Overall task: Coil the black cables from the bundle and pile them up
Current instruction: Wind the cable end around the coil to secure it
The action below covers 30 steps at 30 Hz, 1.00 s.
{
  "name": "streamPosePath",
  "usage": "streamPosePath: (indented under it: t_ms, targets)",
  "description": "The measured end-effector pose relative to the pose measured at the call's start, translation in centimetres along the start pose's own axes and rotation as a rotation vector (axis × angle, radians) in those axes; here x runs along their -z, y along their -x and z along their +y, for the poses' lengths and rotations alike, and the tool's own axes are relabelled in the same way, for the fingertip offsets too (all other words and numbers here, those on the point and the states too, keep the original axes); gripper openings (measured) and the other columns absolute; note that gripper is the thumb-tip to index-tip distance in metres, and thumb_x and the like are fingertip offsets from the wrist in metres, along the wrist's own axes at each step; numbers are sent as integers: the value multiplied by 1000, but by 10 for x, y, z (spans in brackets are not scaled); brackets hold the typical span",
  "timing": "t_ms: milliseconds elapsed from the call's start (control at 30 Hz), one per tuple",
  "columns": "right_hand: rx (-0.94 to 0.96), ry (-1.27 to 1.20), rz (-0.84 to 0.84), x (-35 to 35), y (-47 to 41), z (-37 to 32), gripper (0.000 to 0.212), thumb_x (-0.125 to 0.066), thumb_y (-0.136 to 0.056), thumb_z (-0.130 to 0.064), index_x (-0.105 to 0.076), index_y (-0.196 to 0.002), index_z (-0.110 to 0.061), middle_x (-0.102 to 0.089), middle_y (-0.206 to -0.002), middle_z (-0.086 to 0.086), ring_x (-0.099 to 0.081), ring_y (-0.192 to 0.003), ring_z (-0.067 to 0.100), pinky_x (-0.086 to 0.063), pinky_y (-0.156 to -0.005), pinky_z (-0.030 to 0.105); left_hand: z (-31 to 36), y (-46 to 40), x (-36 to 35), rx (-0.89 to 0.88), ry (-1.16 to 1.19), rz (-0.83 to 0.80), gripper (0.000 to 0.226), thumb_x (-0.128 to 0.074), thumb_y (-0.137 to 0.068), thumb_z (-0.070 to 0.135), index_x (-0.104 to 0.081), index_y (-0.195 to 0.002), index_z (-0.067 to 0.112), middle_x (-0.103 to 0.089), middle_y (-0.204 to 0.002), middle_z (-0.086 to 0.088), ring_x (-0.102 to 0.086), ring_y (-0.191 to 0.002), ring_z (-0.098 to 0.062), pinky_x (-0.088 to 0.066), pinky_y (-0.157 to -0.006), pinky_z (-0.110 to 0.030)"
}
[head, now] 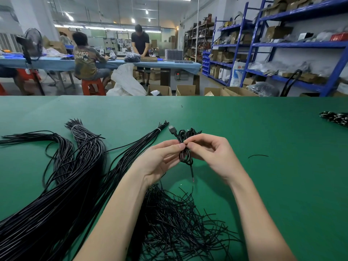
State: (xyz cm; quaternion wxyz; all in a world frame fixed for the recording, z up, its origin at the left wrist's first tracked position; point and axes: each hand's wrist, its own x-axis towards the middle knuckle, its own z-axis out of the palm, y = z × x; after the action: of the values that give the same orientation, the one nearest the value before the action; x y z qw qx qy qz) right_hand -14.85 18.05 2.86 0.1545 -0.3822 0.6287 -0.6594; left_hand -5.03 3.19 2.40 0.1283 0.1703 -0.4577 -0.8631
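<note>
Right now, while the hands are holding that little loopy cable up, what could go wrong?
The coiled cable is only pinched at its middle by the left hand and right hand, so the loops might spring open. Its loose tail hangs above the pile of short ties and could snag there. The cable bundles lie close by and could tangle too.

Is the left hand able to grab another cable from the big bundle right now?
Probably not yet. The left hand and right hand are both pinching the coiled cable. The big bundle lies close on its left with nothing between, so once it lets go, yes.
</note>
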Motion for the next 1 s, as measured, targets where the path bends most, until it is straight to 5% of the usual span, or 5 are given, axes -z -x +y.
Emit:
streamPosePath:
  t_ms: [400,500,733,1000]
  targets:
    - [53,173,27,-2,0,-2,21,-70,-92,-2,-76,-87,-21,-78,-83,-2,-76,-87,18,-61,-90,36,1,3,1,91,-4,-47,45,-78,-63,3,-67,-107,7,-77,-89,-11,-74,-72,-15,-59,-62,-24]
    - [129,323,-16,3,0,-3,24,-71,-90,-5,-75,-87,-28,-76,-85,-8,-74,-88,11,-57,-89,26,-2,2,3,79,-5,-57,42,-78,-65,1,-67,-106,6,-76,-94,-14,-75,-77,-18,-59,-66,-25]
    - [93,241,-143,9,1,0,29,-80,-81,2,-73,-94,-24,-76,-93,-1,-73,-101,12,-56,-95,26,-4,0,2,46,-32,-81,25,-75,-69,2,-64,-89,12,-75,-90,-16,-73,-72,-21,-60,-68,-25]
    - [85,211,-148,16,1,4,23,-82,-83,-5,-79,-94,-25,-79,-95,0,-75,-96,17,-56,-96,32,-1,2,2,116,-101,-112,37,-74,-70,-1,-68,-106,2,-74,-92,-12,-73,-77,-19,-60,-69,-25]
